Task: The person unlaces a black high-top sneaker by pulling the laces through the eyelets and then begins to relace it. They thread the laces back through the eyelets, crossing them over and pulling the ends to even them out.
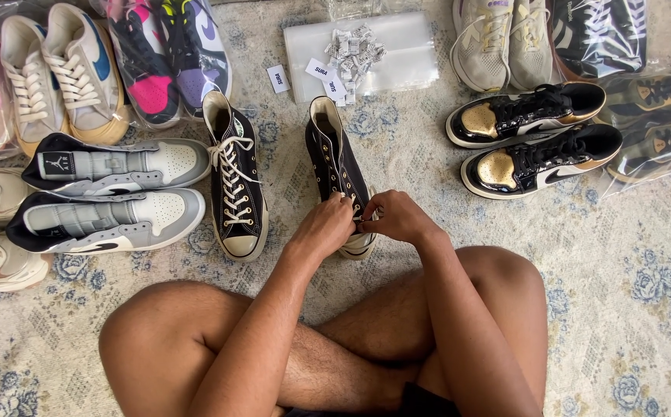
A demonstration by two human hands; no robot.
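Crossed bare legs [312,347] sit closest to our lens, folded on the patterned rug [629,255], forearms running up from them to the shoe. Both our hands meet at the black high-top [338,166] standing on the rug just ahead of the knees, toe toward us. Left hand [324,225] pinches together on the white lace near the lower eyelets; right hand [399,216] does the same from the other side, fingers closed on lace. Toe cap mostly hidden under the hands.

Progress, our read: lacing barely begun. Upper brass eyelets are bare, tongue open, only the bottom rows look threaded. Matching black high-top [233,185] just to the left is fully laced in white, so one of the pair looks done, one left.

Materials: black canvas, cream rubber toe and sole, flat cotton lace. Farther left, two grey-and-white leather high-tops [111,193] lie on their sides, straps across. Right side, a glossy black-and-gold pair [532,135], patent shine. Top row: bagged colourful sneakers [169,54], cream low-tops [57,73], beige runners [501,38]. Clear plastic bags [397,54] up top carry a heap of small white packets [353,52]. Rug is flat-woven, faded beige with blue flowers.
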